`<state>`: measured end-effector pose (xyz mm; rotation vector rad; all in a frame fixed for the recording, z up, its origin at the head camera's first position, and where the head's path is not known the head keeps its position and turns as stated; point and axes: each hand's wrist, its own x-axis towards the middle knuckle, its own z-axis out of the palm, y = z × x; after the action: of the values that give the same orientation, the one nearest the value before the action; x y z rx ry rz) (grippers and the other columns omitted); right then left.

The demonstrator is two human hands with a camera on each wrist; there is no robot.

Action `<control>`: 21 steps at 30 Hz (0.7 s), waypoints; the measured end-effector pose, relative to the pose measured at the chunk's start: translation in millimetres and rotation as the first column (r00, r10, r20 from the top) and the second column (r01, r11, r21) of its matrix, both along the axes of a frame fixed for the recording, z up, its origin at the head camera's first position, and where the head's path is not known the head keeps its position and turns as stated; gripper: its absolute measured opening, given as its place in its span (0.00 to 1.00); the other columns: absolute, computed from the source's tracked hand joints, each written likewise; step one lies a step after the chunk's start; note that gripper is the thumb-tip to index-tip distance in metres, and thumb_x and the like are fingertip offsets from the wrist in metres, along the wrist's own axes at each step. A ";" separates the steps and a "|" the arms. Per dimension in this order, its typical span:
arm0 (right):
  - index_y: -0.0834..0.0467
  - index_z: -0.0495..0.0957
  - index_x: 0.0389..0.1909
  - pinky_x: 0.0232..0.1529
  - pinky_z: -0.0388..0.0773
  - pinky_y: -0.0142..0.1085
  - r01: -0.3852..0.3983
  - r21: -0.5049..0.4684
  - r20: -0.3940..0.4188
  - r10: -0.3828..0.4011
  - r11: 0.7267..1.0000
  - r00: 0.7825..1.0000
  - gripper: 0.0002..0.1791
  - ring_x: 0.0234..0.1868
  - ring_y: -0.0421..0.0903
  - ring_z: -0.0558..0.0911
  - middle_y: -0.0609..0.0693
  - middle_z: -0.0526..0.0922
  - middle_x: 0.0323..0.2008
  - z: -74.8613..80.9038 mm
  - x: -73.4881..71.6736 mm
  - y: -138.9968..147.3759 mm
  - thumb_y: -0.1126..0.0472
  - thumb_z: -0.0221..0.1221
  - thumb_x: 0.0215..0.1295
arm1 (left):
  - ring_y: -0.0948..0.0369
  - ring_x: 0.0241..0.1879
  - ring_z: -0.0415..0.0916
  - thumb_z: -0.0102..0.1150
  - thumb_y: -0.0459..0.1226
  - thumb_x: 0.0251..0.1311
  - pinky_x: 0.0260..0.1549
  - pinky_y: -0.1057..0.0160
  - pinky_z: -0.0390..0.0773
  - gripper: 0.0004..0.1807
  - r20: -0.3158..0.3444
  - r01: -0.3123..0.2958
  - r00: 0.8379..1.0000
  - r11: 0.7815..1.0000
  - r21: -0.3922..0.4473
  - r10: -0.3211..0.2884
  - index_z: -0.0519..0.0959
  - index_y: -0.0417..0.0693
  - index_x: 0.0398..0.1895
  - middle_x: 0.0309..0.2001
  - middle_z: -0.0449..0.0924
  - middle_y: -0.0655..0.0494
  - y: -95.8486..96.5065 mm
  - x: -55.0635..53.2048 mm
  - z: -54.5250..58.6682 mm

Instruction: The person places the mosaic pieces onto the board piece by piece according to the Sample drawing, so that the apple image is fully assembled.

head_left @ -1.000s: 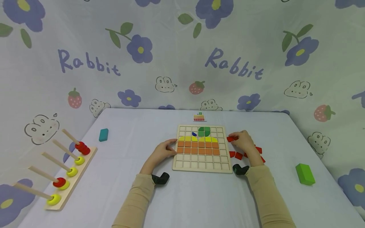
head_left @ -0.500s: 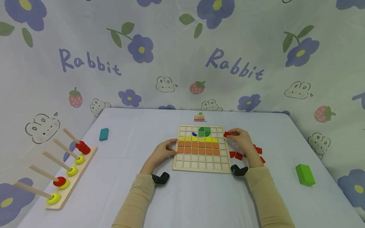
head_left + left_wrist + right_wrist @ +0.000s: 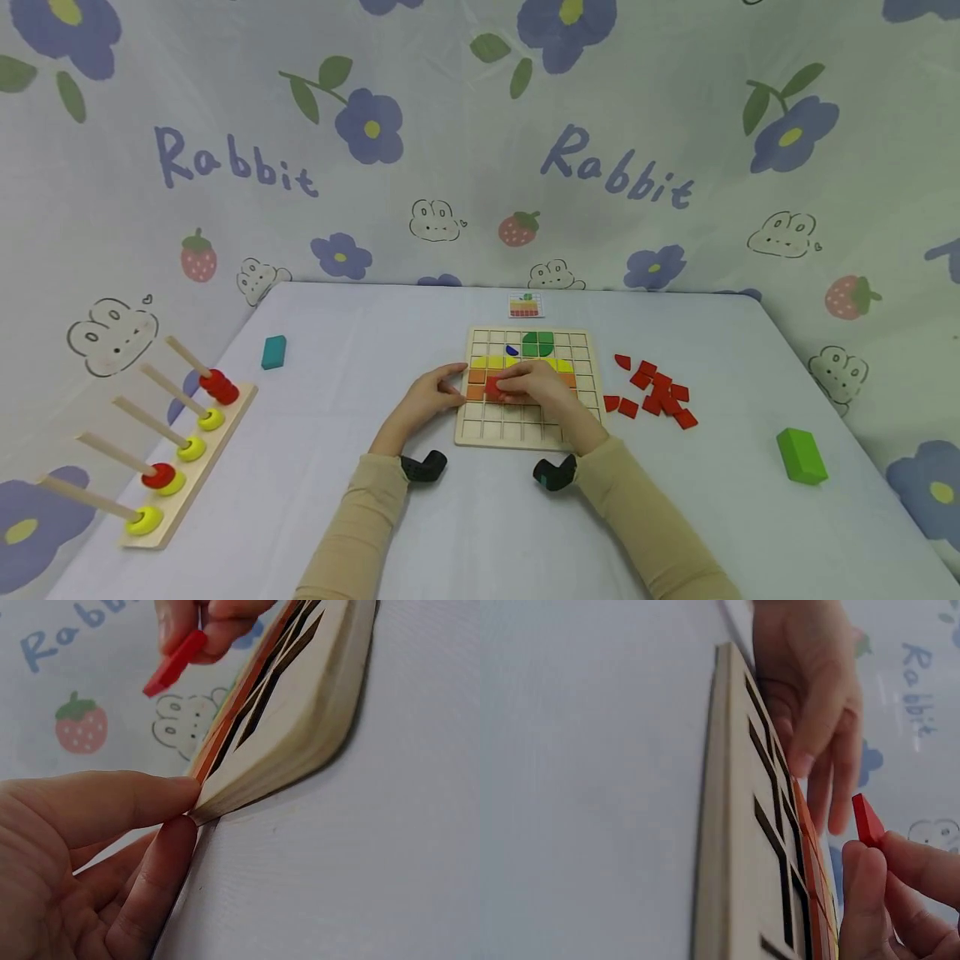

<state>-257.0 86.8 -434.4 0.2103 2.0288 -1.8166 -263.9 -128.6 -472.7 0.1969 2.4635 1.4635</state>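
A wooden grid board (image 3: 498, 432) lies on the table, bearing rows of yellow and orange pieces, green pieces and a small blue one. My left hand (image 3: 427, 402) rests at its left edge; in the left wrist view the thumb (image 3: 127, 802) touches the rim. Over the board's left part, my right hand (image 3: 546, 388) pinches a red tile (image 3: 492, 387) between thumb and fingertips. Both wrist views show this red tile (image 3: 866, 821) raised above the board surface. The right hand hides part of the orange rows. Loose red tiles (image 3: 662, 392) lie right of the board.
A small picture card (image 3: 526, 305) lies behind the board. At the left stands a peg rack (image 3: 191, 479) with red and yellow rings, near a teal block (image 3: 273, 352). A green block (image 3: 802, 456) sits at the right.
My right hand has moved left from beside the loose red tiles to over the board, carrying one red tile. The left hand has stayed at the board's left edge.
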 end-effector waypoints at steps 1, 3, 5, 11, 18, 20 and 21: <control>0.65 0.81 0.43 0.31 0.78 0.30 -0.019 0.046 -0.016 0.020 0.999 1.000 0.13 0.24 0.41 0.81 0.58 0.80 0.43 -0.3 1.4 -7.3 0.66 0.63 0.56 | 0.60 0.29 0.70 0.64 0.34 0.50 0.29 0.65 0.70 0.32 0.001 0.002 1.000 1.000 -0.001 -0.002 0.69 0.53 0.63 0.31 0.77 0.52 -0.2 -0.3 -0.2; 0.64 0.82 0.38 0.30 0.78 0.31 -0.054 0.138 -0.052 0.062 0.989 0.997 0.10 0.22 0.41 0.81 0.57 0.81 0.38 -1.4 4.2 -18.9 0.66 0.64 0.54 | 0.60 0.29 0.71 0.64 0.34 0.51 0.29 0.65 0.71 0.32 0.001 0.009 1.000 1.000 0.001 -0.009 0.69 0.53 0.63 0.31 0.78 0.52 -0.7 -0.9 -0.8; 0.63 0.83 0.34 0.28 0.78 0.30 -0.087 0.214 -0.095 0.110 0.973 0.989 0.07 0.21 0.41 0.79 0.55 0.81 0.33 -3.2 6.8 -26.7 0.65 0.65 0.54 | 0.61 0.28 0.71 0.64 0.34 0.51 0.29 0.65 0.71 0.32 0.000 0.015 1.000 1.000 0.001 -0.015 0.69 0.53 0.63 0.30 0.78 0.52 -1.0 -0.9 -0.6; 0.59 0.81 0.26 0.22 0.73 0.28 -0.119 0.400 -0.201 0.214 0.909 0.956 0.03 0.19 0.40 0.74 0.49 0.79 0.24 -6.6 11.8 -36.8 0.64 0.66 0.52 | 0.61 0.27 0.71 0.63 0.33 0.52 0.28 0.65 0.71 0.32 0.002 0.020 1.000 1.000 0.009 -0.020 0.69 0.52 0.63 0.30 0.78 0.51 -0.8 0.2 2.1; 0.57 0.82 0.22 0.21 0.66 0.29 -0.115 0.525 -0.325 0.323 0.844 0.889 0.03 0.20 0.40 0.71 0.45 0.78 0.20 -5.0 15.8 -40.6 0.64 0.67 0.50 | 0.60 0.29 0.71 0.63 0.32 0.52 0.30 0.65 0.71 0.32 0.010 0.017 1.000 1.000 0.012 -0.018 0.69 0.52 0.63 0.31 0.79 0.51 -0.5 -0.9 1.7; 0.58 0.82 0.21 0.22 0.66 0.29 -0.114 0.528 -0.346 0.337 0.841 0.876 0.04 0.22 0.40 0.70 0.45 0.78 0.20 -5.1 16.6 -40.8 0.64 0.67 0.50 | 0.60 0.29 0.72 0.63 0.32 0.52 0.30 0.65 0.71 0.32 0.008 0.020 1.000 1.000 0.006 -0.020 0.68 0.51 0.63 0.31 0.78 0.51 -0.6 -0.4 1.9; 0.58 0.82 0.22 0.22 0.66 0.29 -0.116 0.526 -0.349 0.338 0.843 0.874 0.04 0.22 0.40 0.70 0.45 0.78 0.20 -5.2 17.0 -40.6 0.65 0.67 0.50 | 0.60 0.29 0.72 0.63 0.33 0.52 0.30 0.65 0.71 0.32 0.009 0.017 1.000 1.000 0.004 -0.017 0.69 0.52 0.63 0.31 0.78 0.51 -0.9 -0.3 1.4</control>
<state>-240.0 46.2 -439.5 -0.3256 2.6692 -1.2375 -264.2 -129.6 -471.3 0.2112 2.4460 1.4588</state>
